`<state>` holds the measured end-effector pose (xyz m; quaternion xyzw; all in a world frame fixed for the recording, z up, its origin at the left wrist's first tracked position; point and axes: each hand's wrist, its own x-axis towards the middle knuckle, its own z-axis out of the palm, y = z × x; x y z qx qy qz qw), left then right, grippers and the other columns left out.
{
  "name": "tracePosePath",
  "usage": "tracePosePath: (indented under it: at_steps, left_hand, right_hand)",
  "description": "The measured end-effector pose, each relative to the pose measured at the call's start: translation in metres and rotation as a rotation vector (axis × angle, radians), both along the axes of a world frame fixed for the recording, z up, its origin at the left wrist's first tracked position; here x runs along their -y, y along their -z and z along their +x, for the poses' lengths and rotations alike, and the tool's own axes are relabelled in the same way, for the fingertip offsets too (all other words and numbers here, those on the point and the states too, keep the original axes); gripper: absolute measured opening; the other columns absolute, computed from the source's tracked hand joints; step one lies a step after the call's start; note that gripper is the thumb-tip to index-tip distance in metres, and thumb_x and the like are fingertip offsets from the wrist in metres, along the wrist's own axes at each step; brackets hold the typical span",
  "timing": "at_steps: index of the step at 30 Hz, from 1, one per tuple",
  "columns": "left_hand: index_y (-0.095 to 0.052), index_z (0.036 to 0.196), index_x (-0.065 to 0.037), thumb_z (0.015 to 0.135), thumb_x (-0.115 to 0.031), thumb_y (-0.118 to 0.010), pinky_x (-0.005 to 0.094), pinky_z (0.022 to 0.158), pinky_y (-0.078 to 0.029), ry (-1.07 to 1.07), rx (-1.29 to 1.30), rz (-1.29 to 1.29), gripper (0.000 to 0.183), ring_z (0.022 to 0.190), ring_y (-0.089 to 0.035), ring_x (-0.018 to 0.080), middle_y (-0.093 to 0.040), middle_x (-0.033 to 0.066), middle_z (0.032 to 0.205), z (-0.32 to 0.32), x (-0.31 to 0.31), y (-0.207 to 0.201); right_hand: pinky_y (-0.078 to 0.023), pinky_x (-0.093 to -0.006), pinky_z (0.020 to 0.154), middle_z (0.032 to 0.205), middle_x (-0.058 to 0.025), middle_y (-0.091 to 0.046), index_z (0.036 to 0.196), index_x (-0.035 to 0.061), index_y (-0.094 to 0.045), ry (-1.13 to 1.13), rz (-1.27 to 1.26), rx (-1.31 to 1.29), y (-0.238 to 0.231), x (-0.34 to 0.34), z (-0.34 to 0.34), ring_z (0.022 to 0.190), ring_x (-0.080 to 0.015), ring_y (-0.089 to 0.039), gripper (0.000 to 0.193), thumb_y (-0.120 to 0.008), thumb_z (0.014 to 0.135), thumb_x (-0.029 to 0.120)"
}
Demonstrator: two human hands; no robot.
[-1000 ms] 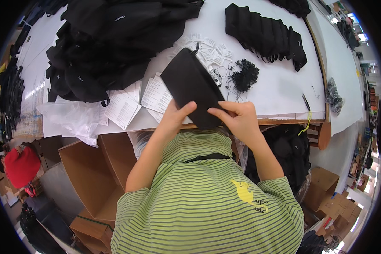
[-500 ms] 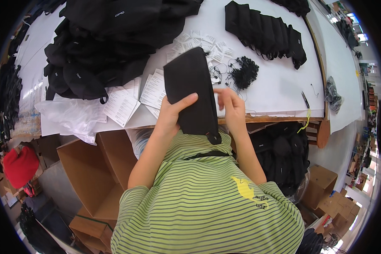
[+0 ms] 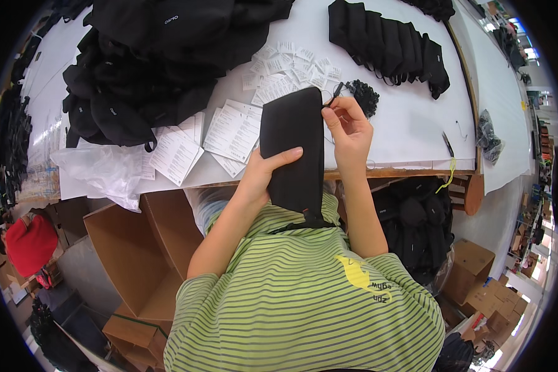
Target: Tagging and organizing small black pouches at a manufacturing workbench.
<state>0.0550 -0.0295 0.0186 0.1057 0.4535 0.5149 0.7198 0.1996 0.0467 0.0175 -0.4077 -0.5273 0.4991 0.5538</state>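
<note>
My left hand [image 3: 263,173] grips a flat black fabric pouch [image 3: 291,139] by its left side, thumb lying across the front. The pouch stands tilted in front of my body, over the table's front edge. At its top right corner, my right hand [image 3: 352,131] pinches thumb and forefinger together on a small dark piece. A short black tip [image 3: 337,91] sticks up just above those fingers; whether it belongs to the pouch cannot be made out. Behind the hand lies a tangle of black strings [image 3: 364,99].
Black bags [image 3: 136,68] are heaped at left on the white table [image 3: 409,130]. Printed sheets [image 3: 232,133], small white tags [image 3: 285,62] and a plastic bag [image 3: 102,167] lie nearer. Black pouches [image 3: 390,46] stand in a row; snips [image 3: 447,144] lie right. A carton [image 3: 130,254] stands below.
The pouch has shifted slightly right and down with my left hand. My right hand has risen to its top corner, its fingers now closed in a pinch there.
</note>
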Motion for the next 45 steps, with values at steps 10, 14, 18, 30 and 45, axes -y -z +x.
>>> tracePosePath:
  at_steps: [10, 14, 18, 30, 45]
  left_hand:
    - [-0.06, 0.111, 0.001, 0.078, -0.007, -0.071, 0.029, 0.079, -0.053, -0.006, 0.141, 0.022, 0.035, 0.089, -0.065, 0.0174, -0.066, 0.0078, 0.1, -0.018, 0.0, -0.013]
    - [-0.059, 0.113, 0.002, 0.08, -0.009, -0.07, 0.0287, 0.077, -0.054, -0.098, 0.139, 0.044, 0.036, 0.088, -0.065, 0.017, -0.066, 0.0085, 0.101, -0.021, 0.001, -0.01]
    - [-0.061, 0.109, 0.002, 0.083, -0.013, -0.068, 0.0286, 0.073, -0.056, -0.116, 0.279, 0.014, 0.031, 0.08, -0.067, 0.0178, -0.068, 0.0098, 0.096, -0.042, -0.009, -0.001]
    - [-0.063, 0.103, 0.0, 0.095, -0.017, -0.054, 0.0326, 0.062, -0.06, -0.209, 0.599, 0.05, 0.022, 0.072, -0.07, 0.0221, -0.071, 0.013, 0.091, -0.07, -0.019, 0.013]
    - [-0.059, 0.112, 0.004, 0.08, -0.009, -0.067, 0.0286, 0.072, -0.056, -0.119, 0.336, 0.029, 0.035, 0.08, -0.067, 0.018, -0.067, 0.0099, 0.095, -0.041, -0.004, -0.007]
  right_hand:
    - [-0.039, -0.0185, 0.061, 0.077, 0.0027, -0.056, 0.088, 0.0016, -0.06, -0.132, -0.042, -0.002, -0.034, 0.018, -0.012, 0.068, -0.0029, -0.05, 0.008, -0.067, 0.084, 0.002]
    - [-0.038, -0.0176, 0.06, 0.074, 0.0036, -0.055, 0.088, 0.0012, -0.06, -0.158, -0.067, 0.0, -0.031, 0.02, -0.016, 0.065, -0.0018, -0.048, 0.008, -0.067, 0.085, 0.003]
    - [-0.03, -0.0173, 0.053, 0.07, 0.0048, -0.049, 0.086, 0.0031, -0.06, -0.237, -0.1, 0.05, -0.027, 0.037, -0.024, 0.057, -0.001, -0.039, 0.01, -0.069, 0.082, 0.005]
    - [-0.034, -0.0176, 0.059, 0.082, 0.0007, -0.051, 0.086, 0.0018, -0.058, -0.527, -0.151, 0.223, -0.041, 0.061, -0.017, 0.065, -0.0035, -0.045, 0.01, -0.067, 0.082, 0.001]
    - [-0.029, -0.0191, 0.05, 0.068, 0.0046, -0.05, 0.085, 0.0056, -0.064, -0.3, 0.067, 0.307, -0.055, 0.017, -0.019, 0.055, -0.0028, -0.036, 0.01, -0.072, 0.078, 0.007]
